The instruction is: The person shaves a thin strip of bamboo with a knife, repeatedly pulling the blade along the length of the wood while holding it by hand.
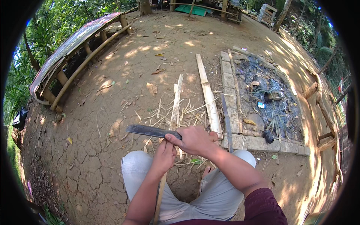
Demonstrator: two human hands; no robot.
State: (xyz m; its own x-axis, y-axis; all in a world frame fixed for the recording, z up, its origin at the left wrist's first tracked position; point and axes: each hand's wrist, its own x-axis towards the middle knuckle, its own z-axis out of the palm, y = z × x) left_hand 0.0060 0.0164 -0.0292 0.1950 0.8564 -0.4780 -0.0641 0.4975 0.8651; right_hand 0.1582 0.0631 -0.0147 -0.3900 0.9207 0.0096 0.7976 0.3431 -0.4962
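My right hand (195, 140) is closed round the handle end of a knife (150, 131), whose broad dark blade points left across the front of my body. Just below the blade, my left hand (164, 155) is closed on a thin bamboo strip (160, 197). The strip's lower part runs down over my lap. My hands are close together, and the exact spot where blade and strip meet is hidden by my fingers. Beyond them, split bamboo pieces (176, 107) stretch away over the ground, among scattered thin shavings (191, 111).
A longer split bamboo length (208, 93) lies ahead, beside a long dark flat blade-like piece (226, 120). To the right, a brick border (227, 77) surrounds an ash-filled fire pit (275, 108). A low bamboo-framed platform (78, 48) stands at the left on cracked earth.
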